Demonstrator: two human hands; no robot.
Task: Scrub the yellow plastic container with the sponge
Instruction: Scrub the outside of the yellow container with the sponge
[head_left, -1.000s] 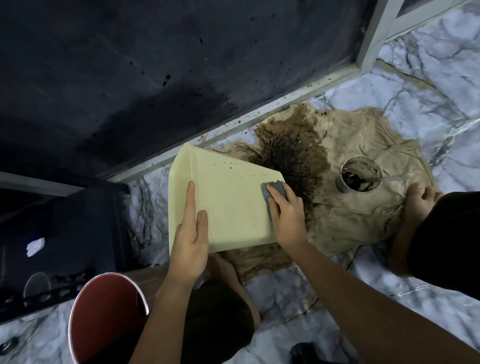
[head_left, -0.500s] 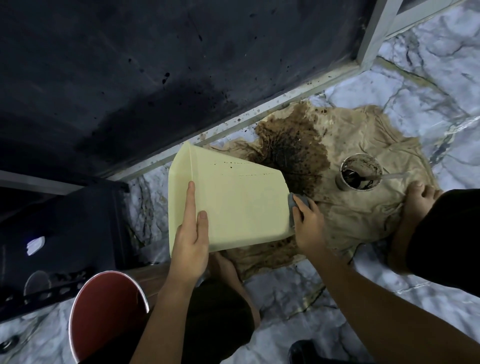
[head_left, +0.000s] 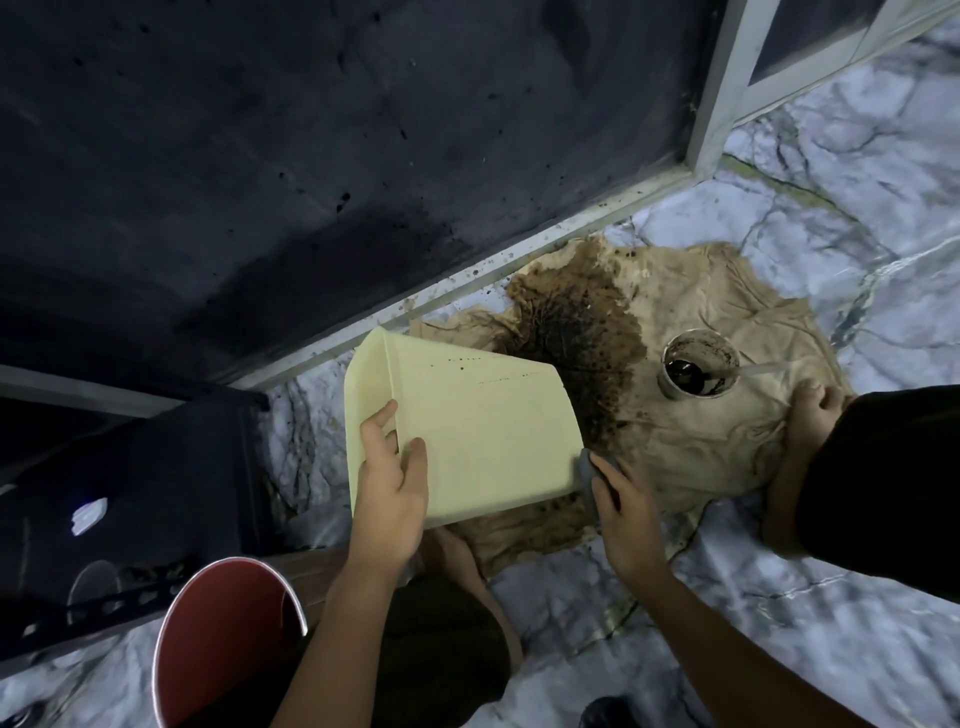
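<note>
Your left hand (head_left: 387, 491) grips the rim of the yellow plastic container (head_left: 467, 431), held tilted above the stained cloth (head_left: 727, 441); your right hand (head_left: 621, 501) pinches the grey sponge (head_left: 587, 467) against its base at 4 o'clock. Scrubbing appears underway: next, sweep the sponge toward the specks at 12 o'clock.

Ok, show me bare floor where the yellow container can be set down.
Free: marble floor between the right forearm and the stained cloth, and beyond the cloth near the white frame. Crowded: around the red bucket and by the cup.
</note>
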